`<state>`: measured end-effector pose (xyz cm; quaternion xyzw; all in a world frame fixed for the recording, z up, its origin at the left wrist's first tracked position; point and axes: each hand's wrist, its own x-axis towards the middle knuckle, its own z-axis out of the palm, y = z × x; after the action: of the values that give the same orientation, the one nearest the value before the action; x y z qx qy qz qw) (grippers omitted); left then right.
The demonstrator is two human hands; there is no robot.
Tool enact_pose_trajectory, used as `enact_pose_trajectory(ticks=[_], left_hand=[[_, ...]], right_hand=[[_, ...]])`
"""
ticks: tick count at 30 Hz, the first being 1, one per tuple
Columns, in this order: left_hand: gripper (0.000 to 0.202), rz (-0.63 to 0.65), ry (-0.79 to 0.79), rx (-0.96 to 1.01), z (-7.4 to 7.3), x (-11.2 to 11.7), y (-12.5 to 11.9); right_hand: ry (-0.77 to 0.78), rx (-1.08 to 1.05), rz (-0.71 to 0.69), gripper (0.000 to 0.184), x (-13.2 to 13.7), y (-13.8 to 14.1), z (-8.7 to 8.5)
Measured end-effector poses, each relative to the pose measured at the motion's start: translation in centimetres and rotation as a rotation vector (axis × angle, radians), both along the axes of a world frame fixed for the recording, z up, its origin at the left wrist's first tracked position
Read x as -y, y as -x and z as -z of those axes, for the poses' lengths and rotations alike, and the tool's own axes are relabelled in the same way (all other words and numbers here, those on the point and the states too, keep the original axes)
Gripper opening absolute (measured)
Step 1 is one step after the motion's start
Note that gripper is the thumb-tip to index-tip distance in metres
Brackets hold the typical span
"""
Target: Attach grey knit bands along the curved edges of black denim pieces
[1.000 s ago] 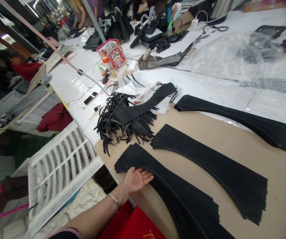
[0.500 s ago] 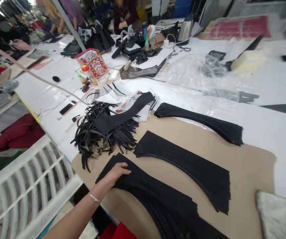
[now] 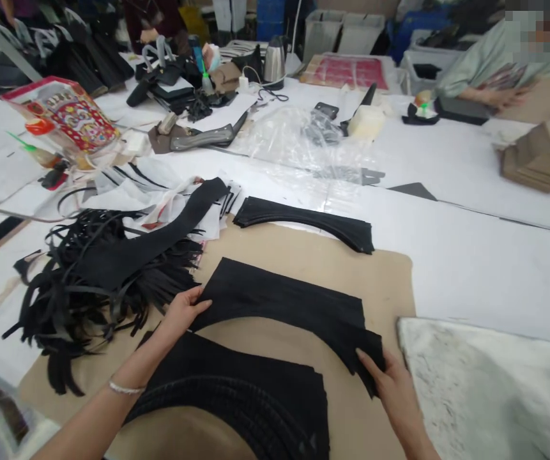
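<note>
Laid over the middle stack of black curved panels (image 3: 284,281) is one more such panel (image 3: 361,335), its right end out past the stack's edge. My right hand (image 3: 392,383) pinches that end, thumb on top and fingers partly hidden beneath. At the left end my left hand (image 3: 183,313) closes thumb and fingers on the panel's edge. Nearer to me lies another fanned stack of black curved panels (image 3: 246,377), partly below my left forearm. Left of my left hand is a heap of thin black strips (image 3: 64,275) with a wide black piece (image 3: 160,249) across it.
Brown board (image 3: 389,281) lies beneath the stacks. A third panel stack (image 3: 303,220) sits farther back. A pale stained slab (image 3: 490,390) is at right. Behind are clear plastic film (image 3: 279,140), a red patterned container (image 3: 73,115), a kettle (image 3: 275,61) and another person's hands (image 3: 509,99).
My left hand has moved from the near stack to the left end of the middle one. My right hand has come into view holding a panel's right end. The view has swung right.
</note>
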<state>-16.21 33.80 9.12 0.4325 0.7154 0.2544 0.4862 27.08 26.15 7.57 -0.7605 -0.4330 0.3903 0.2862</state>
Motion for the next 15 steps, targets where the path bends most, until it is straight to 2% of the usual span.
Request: enact_pose_trajectory(ticks=[3, 6, 10, 15], left_hand=[[0.040, -0.024, 0.020, -0.128, 2.4, -0.8, -0.4], [0.039, -0.044, 0.038, -0.263, 3.6, -1.0, -0.5], [0.035, -0.028, 0.055, -0.332, 3.7, -1.5, -0.4], [0.034, 0.036, 0.088, -0.269, 3.0, -2.3, -0.2]], right_hand=[[0.028, 0.082, -0.021, 0.050, -0.5, -0.2, 2.5], [0.007, 0.127, 0.013, 0.053, 0.2, -0.5, 3.9], [-0.024, 0.170, 0.019, 0.054, 0.6, -0.6, 3.9], [-0.050, 0.228, 0.021, 0.056, 0.3, -0.5, 3.4]])
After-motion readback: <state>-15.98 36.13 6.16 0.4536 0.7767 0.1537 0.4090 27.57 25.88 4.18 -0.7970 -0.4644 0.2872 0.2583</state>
